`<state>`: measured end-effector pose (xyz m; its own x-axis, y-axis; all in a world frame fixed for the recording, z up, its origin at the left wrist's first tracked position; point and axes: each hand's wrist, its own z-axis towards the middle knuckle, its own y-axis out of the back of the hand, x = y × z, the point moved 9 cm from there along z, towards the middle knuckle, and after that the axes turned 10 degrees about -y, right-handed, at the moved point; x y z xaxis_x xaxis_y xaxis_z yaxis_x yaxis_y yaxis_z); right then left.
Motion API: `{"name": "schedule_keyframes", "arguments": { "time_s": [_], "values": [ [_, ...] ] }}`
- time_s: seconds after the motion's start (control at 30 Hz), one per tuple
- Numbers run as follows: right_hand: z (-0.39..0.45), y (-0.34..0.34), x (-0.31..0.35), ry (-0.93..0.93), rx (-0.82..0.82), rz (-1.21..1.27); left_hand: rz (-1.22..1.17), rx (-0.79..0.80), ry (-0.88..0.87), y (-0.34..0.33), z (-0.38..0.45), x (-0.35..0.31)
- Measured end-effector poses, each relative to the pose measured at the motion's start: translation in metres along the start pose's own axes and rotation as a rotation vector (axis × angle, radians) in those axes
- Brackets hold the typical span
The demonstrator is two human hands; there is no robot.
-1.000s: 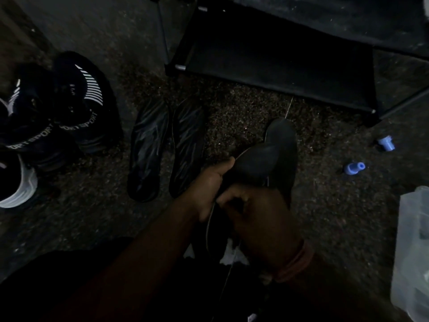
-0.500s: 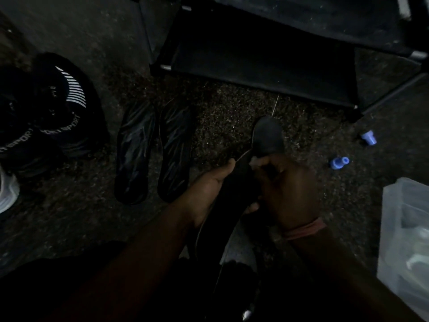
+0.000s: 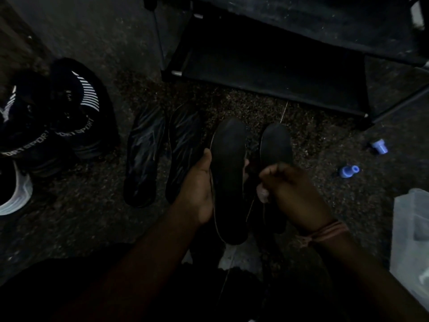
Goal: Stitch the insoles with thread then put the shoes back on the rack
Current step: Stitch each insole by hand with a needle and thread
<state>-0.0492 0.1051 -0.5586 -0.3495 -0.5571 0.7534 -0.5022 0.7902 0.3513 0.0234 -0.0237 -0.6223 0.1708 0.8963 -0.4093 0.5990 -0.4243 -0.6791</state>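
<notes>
Fingers: the left hand [image 3: 197,187] wraps the left edge of a dark insole [image 3: 228,182], thumb lying on top of its rim, the other fingers hidden under it; fingers of the right hand [image 3: 294,194] are curled and bunched together, and they grip the second insole [image 3: 276,145] at its middle part.
Pinch: something small and pale shows at the right fingertips [image 3: 263,194]; what it is I cannot tell.
Thread: a thin thread [image 3: 251,205] hangs between the two held insoles and goes down toward the lap.
Held insoles: both are dark, side by side, toes pointing away from the person, apart from each other, above the floor.
Wrist: a reddish band [image 3: 325,231] is around the right wrist.
Container: a clear plastic box [image 3: 408,233] stands at the right edge.
Floor insoles: two more dark glossy insoles [image 3: 160,152] lie side by side on the speckled floor [image 3: 325,182], just left of the left hand.
Blue pieces: two small blue plastic pieces [image 3: 348,171] lie on the floor at right, well apart from the hands.
Shoes: black sport shoes [image 3: 69,112] with white stripes and lettering stand at far left; a white sole [image 3: 19,198] shows beside them.
Rack: the black shoe rack [image 3: 278,73] is at the far side, its low shelf dark.
</notes>
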Motion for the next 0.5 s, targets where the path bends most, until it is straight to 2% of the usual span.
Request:
{"name": "schedule_keyframes", "arguments": {
  "time_s": [0.1, 0.2, 0.3, 0.5],
  "values": [
    [0.001, -0.024, -0.029, -0.159, 0.240, -0.218, -0.001, -0.041, -0.031, 0.003, 0.001, -0.003],
    [-0.012, -0.044, -0.041, -0.329, 0.394, -0.070, 0.030, -0.086, -0.086, 0.008, 0.004, -0.006],
    [-0.006, -0.046, -0.043, -0.292, 0.364, -0.045, 0.089, -0.082, -0.092, 0.004, 0.003, -0.006],
    [0.004, -0.020, -0.045, -0.236, 0.136, -0.180, 0.239, -0.117, -0.126, 0.011, 0.014, 0.004]
  ]
}}
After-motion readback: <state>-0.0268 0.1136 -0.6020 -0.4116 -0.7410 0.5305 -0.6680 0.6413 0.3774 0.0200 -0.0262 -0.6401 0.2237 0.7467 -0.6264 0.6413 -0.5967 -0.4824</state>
